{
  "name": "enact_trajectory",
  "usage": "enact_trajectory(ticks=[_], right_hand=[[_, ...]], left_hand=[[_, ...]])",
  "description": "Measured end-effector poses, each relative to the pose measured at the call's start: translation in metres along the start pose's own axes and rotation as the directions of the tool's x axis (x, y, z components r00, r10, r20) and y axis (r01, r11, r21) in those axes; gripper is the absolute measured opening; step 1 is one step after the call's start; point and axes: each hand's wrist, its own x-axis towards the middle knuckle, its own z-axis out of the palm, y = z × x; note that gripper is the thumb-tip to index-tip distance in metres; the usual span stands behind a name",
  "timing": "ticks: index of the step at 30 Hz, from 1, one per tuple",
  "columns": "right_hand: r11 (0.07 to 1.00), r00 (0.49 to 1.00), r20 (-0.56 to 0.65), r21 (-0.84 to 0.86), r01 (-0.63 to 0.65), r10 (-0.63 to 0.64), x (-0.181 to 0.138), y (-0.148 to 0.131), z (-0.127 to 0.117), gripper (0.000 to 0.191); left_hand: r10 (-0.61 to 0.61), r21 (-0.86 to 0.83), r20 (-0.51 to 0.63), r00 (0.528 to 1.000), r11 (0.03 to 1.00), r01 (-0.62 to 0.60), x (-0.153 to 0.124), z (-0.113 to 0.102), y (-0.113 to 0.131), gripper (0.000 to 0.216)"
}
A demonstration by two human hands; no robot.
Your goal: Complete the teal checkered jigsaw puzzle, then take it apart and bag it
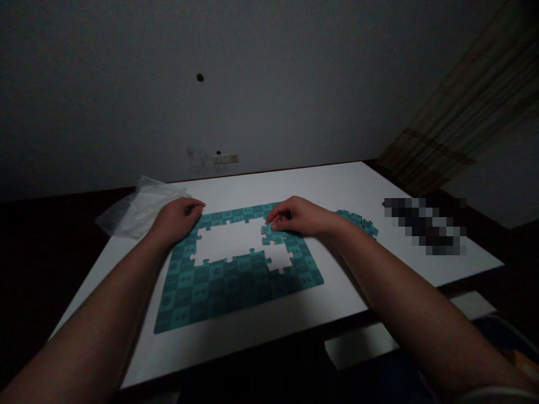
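Some puzzle hidden, right hand covering

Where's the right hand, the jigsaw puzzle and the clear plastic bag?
Right hand (297,213): head view, back of the hand.
Jigsaw puzzle (231,283): head view, its near assembled section.
Clear plastic bag (138,210): head view, its crumpled middle.

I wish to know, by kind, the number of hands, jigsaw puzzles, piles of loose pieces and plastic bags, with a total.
Left hand and right hand: 2
Partly assembled jigsaw puzzle: 1
Pile of loose pieces: 1
Clear plastic bag: 1
Total: 5
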Motion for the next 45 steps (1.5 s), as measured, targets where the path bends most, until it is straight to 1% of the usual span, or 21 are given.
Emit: enact_trajectory(ticks=[7,14,22,28,32,38,40,41,42,43,45], right_hand=[[0.999,1.0,0.008,0.021,-0.028,0.028,0.0,-0.001,-0.001,0.028],[1.0,1.0,0.023,0.021,-0.002,0.002,-0.001,-0.002,-0.002,0.028],[0.999,0.998,0.057,-0.03,0.03,-0.028,-0.004,-0.005,-0.005,0.038],[0.991,0.996,0.082,-0.128,0.035,-0.024,-0.006,-0.007,-0.008,0.041],[0.979,0.994,0.099,-0.197,0.061,-0.042,-0.006,-0.005,-0.01,0.042],[0.977,0.997,0.07,-0.207,0.048,-0.034,-0.007,-0.009,-0.007,0.047],[0.977,0.998,0.026,-0.206,0.054,-0.05,-0.01,-0.013,-0.011,0.041],[0.977,0.997,-0.029,-0.204,0.064,-0.071,-0.014,-0.016,-0.015,0.036],[0.976,0.989,-0.114,-0.205,0.074,-0.098,-0.019,-0.02,-0.021,0.033],[0.974,0.966,-0.222,-0.212,0.081,-0.128,-0.025,-0.023,-0.029,0.033],[0.966,0.882,-0.438,-0.25,0.065,-0.172,-0.041,-0.03,-0.048,0.037]], left_hand=[[0.0,-0.012,-0.006,1.0,1.0,0.0,-0.001,0.0,0.001,0.046],[-0.009,-0.011,-0.003,1.0,1.0,0.009,-0.001,-0.001,0.002,0.047],[-0.016,-0.009,0.006,1.0,1.0,0.016,-0.001,-0.001,0.001,0.047],[-0.011,-0.021,0.005,1.0,1.0,0.011,-0.002,-0.001,0.001,0.048],[0.0,-0.012,0.013,1.0,1.0,0.0,-0.001,-0.001,-0.001,0.05],[-0.013,-0.025,0.003,1.0,1.0,0.013,-0.001,0.0,0.0,0.048],[-0.015,-0.03,0.006,1.0,0.999,0.015,-0.001,0.0,0.0,0.048],[-0.014,-0.029,0.007,1.0,0.999,0.014,-0.001,0.0,0.0,0.049],[-0.012,-0.027,0.009,1.0,1.0,0.013,-0.001,0.0,-0.001,0.049],[-0.009,-0.023,0.01,1.0,1.0,0.009,0.0,0.001,-0.002,0.05],[0.0,-0.017,0.012,1.0,1.0,0.001,0.001,0.002,-0.004,0.05]])
